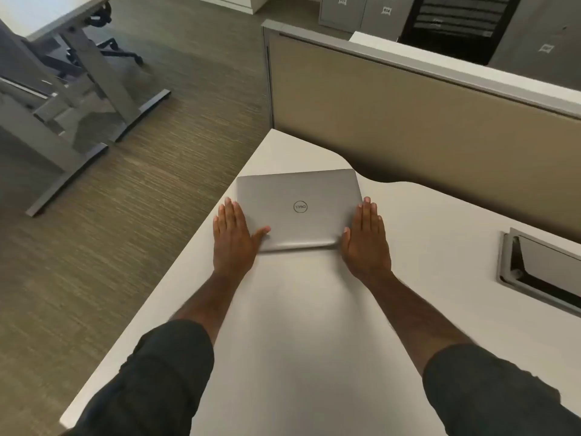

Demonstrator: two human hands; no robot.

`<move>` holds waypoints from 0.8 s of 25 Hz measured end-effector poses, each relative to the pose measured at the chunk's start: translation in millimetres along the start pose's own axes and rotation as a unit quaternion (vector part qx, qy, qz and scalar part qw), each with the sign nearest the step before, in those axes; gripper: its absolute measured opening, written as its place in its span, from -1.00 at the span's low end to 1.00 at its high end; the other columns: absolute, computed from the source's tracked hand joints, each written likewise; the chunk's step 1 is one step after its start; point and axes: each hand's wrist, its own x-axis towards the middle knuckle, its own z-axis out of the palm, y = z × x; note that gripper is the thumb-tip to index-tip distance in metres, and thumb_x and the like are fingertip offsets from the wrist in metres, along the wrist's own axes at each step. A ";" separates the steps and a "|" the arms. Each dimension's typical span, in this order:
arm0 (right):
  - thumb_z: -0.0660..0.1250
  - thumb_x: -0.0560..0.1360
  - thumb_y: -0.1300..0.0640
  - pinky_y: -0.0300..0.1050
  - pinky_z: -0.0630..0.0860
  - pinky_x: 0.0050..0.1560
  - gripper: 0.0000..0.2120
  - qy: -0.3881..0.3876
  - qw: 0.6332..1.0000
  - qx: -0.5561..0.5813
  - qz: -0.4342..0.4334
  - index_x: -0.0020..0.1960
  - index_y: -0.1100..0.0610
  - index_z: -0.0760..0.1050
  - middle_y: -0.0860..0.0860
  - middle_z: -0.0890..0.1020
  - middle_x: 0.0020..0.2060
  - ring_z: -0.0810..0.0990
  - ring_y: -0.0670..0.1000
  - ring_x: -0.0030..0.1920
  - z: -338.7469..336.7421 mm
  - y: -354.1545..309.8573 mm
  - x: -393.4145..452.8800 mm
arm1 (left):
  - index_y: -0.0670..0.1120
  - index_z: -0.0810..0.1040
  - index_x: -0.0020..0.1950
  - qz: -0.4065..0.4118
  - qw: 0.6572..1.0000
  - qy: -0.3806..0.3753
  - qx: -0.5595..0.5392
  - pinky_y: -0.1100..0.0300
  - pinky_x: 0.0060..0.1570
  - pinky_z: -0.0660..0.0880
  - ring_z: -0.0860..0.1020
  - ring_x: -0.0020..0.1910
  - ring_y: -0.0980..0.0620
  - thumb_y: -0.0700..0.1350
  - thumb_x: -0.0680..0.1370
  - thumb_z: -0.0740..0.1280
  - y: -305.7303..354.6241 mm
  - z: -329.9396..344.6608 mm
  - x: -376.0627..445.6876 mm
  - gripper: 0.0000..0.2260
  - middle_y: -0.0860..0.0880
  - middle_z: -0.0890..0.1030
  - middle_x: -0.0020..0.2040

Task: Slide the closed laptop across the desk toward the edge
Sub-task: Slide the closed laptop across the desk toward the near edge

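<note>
Silver laptop [298,209] closed on desk [314,309]; left hand [232,237] and right hand [366,240] flank it, flat, fingers together, thumbs on lid.

The closed laptop [298,209] lies on the desk [440,234] near its far left corner, just beside the left edge. The left hand [232,237] lies flat at its left side, the right hand [366,240] at its right. A partition [408,121] stands behind; a cable hatch [540,269] sits toward the right edge.

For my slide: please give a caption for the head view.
Both hands, left and right, flank a closed silver laptop near the white desk edge.
</note>
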 end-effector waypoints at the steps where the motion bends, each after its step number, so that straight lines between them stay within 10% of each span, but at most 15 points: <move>1: -0.12 0.64 -0.09 0.12 0.06 0.58 -0.35 -0.004 1.000 0.013 0.015 0.58 0.32 0.02 0.24 0.05 0.60 0.02 0.21 0.60 2.8 0.2 7.4 | -0.30 0.04 0.58 -0.014 1.000 0.003 -0.007 -0.09 0.57 0.03 0.06 0.60 -0.21 0.29 0.58 0.16 0.1 1.4 5.5 -0.17 -0.27 0.05 0.61; 9: 0.06 0.56 -0.36 0.12 0.44 0.06 -0.24 -0.016 0.996 0.009 0.090 0.47 0.24 0.27 0.23 0.48 0.26 0.47 0.26 0.12 12.4 1.7 49.6 | -0.22 0.16 0.57 -0.098 0.992 0.017 -0.078 -0.18 0.23 0.38 0.39 0.31 -0.28 0.31 0.57 0.18 16.9 6.3 32.9 -0.23 -0.24 0.43 0.36; 20: 0.32 0.23 -0.55 0.18 0.42 0.20 0.03 -0.094 0.954 0.168 0.229 0.53 -0.08 0.11 0.14 0.35 0.27 0.41 0.29 0.20 17.0 -6.9 75.1 | 0.06 0.42 0.46 -0.259 0.902 0.015 -0.345 -0.11 0.37 0.32 0.36 0.38 -0.25 0.20 0.47 0.44 16.8 10.4 52.6 -0.40 -0.12 0.39 0.39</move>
